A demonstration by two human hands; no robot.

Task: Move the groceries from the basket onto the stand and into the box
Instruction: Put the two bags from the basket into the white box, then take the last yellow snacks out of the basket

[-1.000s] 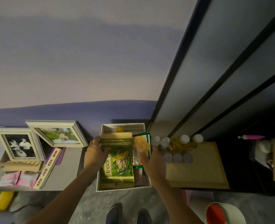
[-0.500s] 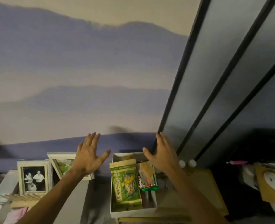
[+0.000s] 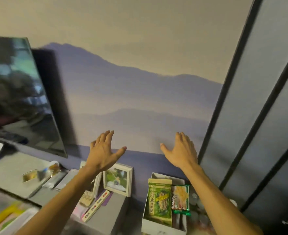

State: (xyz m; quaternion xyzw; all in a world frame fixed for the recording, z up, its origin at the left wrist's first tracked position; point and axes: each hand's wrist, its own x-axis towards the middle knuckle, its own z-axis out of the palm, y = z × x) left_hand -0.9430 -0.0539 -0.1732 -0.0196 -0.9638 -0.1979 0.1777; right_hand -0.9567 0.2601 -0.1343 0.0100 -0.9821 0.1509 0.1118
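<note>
Two empty hands raised before a mountain-mural wall, above a packed white box

White box [image 3: 163,228] low, holding green snack packet [image 3: 160,200] beside smaller green-edged packet [image 3: 180,199]; left hand [image 3: 102,153] and right hand [image 3: 180,153] spread, grasping nothing; basket unseen; task seems nearly finished

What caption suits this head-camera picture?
Both empty hands, left hand and right hand, raised open above the box holding two snack packets.

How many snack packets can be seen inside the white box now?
2. A tall green packet lies on the left side of the white box, and a smaller green-edged packet lies beside it on the right. Others may be hidden underneath.
</note>
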